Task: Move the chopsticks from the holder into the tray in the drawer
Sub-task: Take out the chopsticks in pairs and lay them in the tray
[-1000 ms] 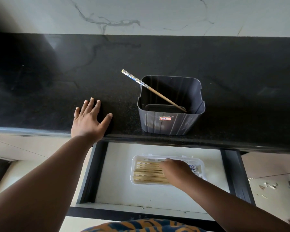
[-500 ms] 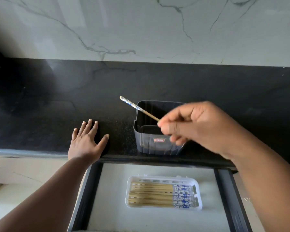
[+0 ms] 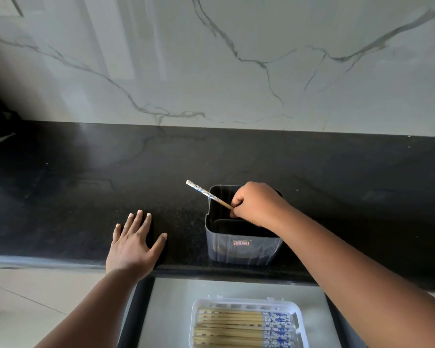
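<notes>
Chopsticks first: one lone chopstick (image 3: 209, 195) leans out of the grey holder (image 3: 244, 249), its blue-and-white patterned end poking up and left past the rim, its plain wooden shaft running down into the right hand (image 3: 258, 205); that hand is over the mouth of the holder, fingers curled, pinching the stick between thumb and fingertips; the lower end of the stick is hidden behind the hand. Left hand (image 3: 133, 241) lies flat on the black countertop (image 3: 86, 192), fingers straight and spread, thumb out to the right, holding nothing, well left of the holder. Holder stands upright near the front edge of the counter, ribbed walls, a small red-and-white label on the near face, a divider visible inside; nothing else shows in it. Below the counter edge the drawer (image 3: 171, 307) stands open, pale floor with dark side rails; in it sits the white tray (image 3: 244, 303), and a row of chopsticks (image 3: 236, 327) lies side by side in it, patterned ends to the right, wooden tips to the left. Countertop is dark speckled stone, glossy, picking up a faint reflection of the wall; behind it rises a white marble backsplash (image 3: 211, 59) with grey veins branching across; light washes it from the left; a dark shape sits at the far left edge, too shadowed to tell; pale cabinet fronts show lower left.
</notes>
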The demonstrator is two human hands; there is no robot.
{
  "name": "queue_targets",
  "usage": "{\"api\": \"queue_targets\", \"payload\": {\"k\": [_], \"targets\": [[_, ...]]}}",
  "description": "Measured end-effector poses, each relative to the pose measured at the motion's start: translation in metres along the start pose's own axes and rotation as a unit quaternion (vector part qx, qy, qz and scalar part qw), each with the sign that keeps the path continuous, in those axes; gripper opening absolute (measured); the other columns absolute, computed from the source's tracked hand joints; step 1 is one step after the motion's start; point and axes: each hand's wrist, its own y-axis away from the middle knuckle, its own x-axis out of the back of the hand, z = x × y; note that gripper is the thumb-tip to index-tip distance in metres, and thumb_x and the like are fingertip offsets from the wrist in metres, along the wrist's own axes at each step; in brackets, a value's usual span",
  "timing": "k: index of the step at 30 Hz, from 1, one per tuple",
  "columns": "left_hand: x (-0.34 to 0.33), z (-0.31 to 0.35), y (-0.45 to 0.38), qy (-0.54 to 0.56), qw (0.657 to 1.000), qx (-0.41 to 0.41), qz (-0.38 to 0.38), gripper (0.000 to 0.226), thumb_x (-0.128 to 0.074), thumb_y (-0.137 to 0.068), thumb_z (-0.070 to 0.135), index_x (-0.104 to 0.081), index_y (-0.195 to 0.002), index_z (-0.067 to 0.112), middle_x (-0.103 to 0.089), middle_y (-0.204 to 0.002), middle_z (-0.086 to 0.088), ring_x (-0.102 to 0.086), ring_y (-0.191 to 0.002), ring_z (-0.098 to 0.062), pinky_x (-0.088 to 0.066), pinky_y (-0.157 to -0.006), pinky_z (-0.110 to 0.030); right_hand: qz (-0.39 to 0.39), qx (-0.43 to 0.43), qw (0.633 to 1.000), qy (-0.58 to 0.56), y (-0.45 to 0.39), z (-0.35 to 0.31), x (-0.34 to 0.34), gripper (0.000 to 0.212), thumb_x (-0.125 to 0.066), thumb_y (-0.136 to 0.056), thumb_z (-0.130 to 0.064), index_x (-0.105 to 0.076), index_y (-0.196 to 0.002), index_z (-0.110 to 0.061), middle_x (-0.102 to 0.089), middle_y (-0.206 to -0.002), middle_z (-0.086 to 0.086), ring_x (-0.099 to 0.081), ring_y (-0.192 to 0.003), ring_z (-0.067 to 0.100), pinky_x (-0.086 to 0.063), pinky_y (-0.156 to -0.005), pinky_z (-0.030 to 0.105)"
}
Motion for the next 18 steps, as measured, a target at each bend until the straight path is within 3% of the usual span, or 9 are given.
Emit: {"api": "queue_targets", "payload": {"k": [4, 6, 8, 12, 18], "targets": [[-0.001, -0.001, 0.001, -0.001, 1.000, -0.002, -0.002, 0.085, -0.021, -0.083, 0.071, -0.026, -0.153, 0.022, -0.013, -0.163, 0.001, -0.003, -0.150, -0.015, 0.003, -0.121, -0.037, 0.011, 0.010, 1.000, 0.015, 0.003, -0.003, -0.004, 0.022, -0.069, -0.085, -0.031, -0.068, -0.067, -0.020, -0.058, -0.055, -0.003, -0.054, -0.050, 0.013, -0.036, -0.046, 0.022], [-0.002, -0.002, 0.001, -0.001, 1.000, -0.003, -0.003, 0.084, -0.021, -0.084, 0.071, -0.024, -0.153, 0.023, -0.011, -0.163, 0.002, -0.001, -0.150, -0.014, 0.004, -0.121, -0.037, 0.023, 0.013, 0.999, -0.024, 0.006, -0.003, -0.001, 0.023, -0.072, -0.084, -0.031, -0.070, -0.068, -0.014, -0.061, -0.055, 0.003, -0.054, -0.048, 0.013, -0.043, -0.046, 0.025], [-0.002, -0.002, 0.001, -0.002, 1.000, -0.005, -0.002, 0.081, -0.023, -0.087, 0.070, -0.023, -0.154, 0.023, -0.010, -0.163, 0.002, 0.000, -0.150, -0.013, 0.004, -0.122, -0.037, 0.016, 0.001, 0.985, -0.170, 0.011, -0.005, 0.008, 0.016, -0.074, -0.083, -0.025, -0.073, -0.072, -0.013, -0.070, -0.062, 0.007, -0.063, -0.051, 0.013, -0.057, -0.053, 0.028], [-0.003, -0.002, 0.001, 0.004, 1.000, -0.002, 0.005, 0.084, -0.019, -0.084, 0.071, -0.022, -0.154, 0.024, -0.009, -0.163, 0.004, 0.002, -0.149, -0.011, 0.005, -0.121, -0.036, -0.001, 0.006, 0.907, -0.422, 0.028, -0.009, 0.037, 0.004, -0.075, -0.083, -0.017, -0.076, -0.083, -0.013, -0.076, -0.072, 0.007, -0.075, -0.065, 0.020, -0.058, -0.053, 0.025], [-0.004, -0.002, 0.002, 0.013, 1.000, 0.000, 0.015, 0.077, -0.032, -0.089, 0.068, -0.024, -0.153, 0.025, -0.009, -0.162, 0.006, 0.008, -0.143, -0.004, 0.000, -0.122, -0.036, -0.045, 0.015, 0.802, -0.595, 0.042, -0.007, 0.058, 0.015, -0.072, -0.084, -0.005, -0.074, -0.099, -0.004, -0.076, -0.092, 0.019, -0.075, -0.087, 0.027, -0.060, -0.064, 0.027]]}}
